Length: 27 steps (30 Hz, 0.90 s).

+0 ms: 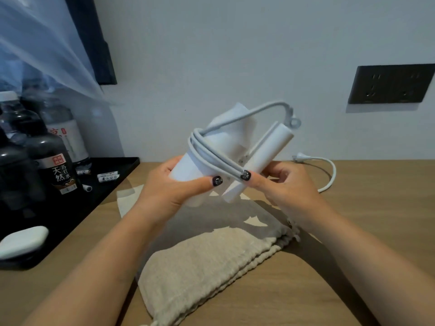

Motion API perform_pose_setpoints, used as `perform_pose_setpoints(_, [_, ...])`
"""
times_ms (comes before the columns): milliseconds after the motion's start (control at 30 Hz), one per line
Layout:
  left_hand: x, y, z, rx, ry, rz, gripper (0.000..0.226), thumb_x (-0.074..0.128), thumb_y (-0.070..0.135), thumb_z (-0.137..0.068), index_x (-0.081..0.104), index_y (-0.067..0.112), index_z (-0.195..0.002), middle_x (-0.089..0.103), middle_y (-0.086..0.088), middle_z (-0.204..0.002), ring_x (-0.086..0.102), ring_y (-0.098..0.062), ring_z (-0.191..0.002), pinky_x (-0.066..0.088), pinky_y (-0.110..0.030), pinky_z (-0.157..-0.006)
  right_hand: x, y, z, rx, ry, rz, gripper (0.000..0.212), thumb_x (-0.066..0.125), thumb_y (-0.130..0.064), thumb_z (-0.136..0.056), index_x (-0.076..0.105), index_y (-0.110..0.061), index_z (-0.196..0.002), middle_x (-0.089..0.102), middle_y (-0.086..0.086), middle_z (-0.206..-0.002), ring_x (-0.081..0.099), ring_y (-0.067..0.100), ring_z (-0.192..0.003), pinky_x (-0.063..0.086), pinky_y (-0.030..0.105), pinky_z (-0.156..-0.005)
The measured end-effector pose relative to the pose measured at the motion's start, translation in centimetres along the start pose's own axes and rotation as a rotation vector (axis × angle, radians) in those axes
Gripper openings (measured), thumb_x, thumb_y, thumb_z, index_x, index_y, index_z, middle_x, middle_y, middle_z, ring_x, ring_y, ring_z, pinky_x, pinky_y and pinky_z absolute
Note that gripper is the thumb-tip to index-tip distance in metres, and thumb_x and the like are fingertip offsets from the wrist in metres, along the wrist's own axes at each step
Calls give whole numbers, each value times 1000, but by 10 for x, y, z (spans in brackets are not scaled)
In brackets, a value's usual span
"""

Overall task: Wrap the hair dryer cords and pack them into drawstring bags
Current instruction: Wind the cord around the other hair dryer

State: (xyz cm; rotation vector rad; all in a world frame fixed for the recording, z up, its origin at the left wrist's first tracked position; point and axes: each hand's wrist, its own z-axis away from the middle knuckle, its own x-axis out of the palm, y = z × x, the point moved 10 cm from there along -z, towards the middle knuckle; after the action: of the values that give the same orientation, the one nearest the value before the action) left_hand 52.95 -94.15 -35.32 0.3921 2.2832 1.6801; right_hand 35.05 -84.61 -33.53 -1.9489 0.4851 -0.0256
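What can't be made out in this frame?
Head view only:
- Hair dryer nozzle end: hidden behind left hand.
- Cord free end: hidden under right hand.
- Drawstring bag opening: shadowed, behind right forearm.
- Bottle label text: too small.

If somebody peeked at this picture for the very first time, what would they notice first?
Right in the middle, two hands, the left hand and the right hand, hold up a white hair dryer with its grey cord looped around it. Under it, a beige drawstring bag lies on the wooden table. The plug lies on the table behind, and dark water bottles stand on a black tray at the left.
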Motion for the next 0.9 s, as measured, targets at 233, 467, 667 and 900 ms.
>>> perform_pose_setpoints(233, [-2, 30, 12, 227, 129, -293, 52, 95, 24, -51, 64, 36, -91, 64, 14, -86, 59, 10, -73, 44, -8, -53, -4, 18, -2, 135, -54, 96, 24, 77, -35, -74, 73, -26, -97, 72, -20, -75, 64, -9, -69, 44, 8, -55])
perform_pose_setpoints(467, [-9, 34, 18, 313, 285, -456, 69, 75, 62, -39, 64, 39, -103, 65, 20, -95, 62, -5, -88, 51, -21, -64, -7, 30, -3, 209, -13, 94, 21, 74, -31, -81, 69, -29, -101, 70, -19, -73, 61, -10, -63, 43, 8, -56])
perform_pose_setpoints(667, [-4, 40, 23, 417, 323, -660, 70, 86, 53, -52, 59, 36, -114, 56, 20, -101, 56, -12, -97, 49, -32, -78, 7, 43, 3, 323, -124, 181, 32, 66, -32, -88, 64, -26, -120, 72, -8, -88, 66, 3, -77, 55, 29, -75])
perform_pose_setpoints(900, [-10, 44, 24, 540, 403, -825, 72, 76, 55, -57, 59, 26, -121, 62, 7, -110, 49, -15, -99, 41, -35, -82, 31, 27, 13, 337, -245, 98, 9, 65, -30, -86, 68, -22, -90, 61, -11, -59, 47, 14, -54, 40, 23, -57])
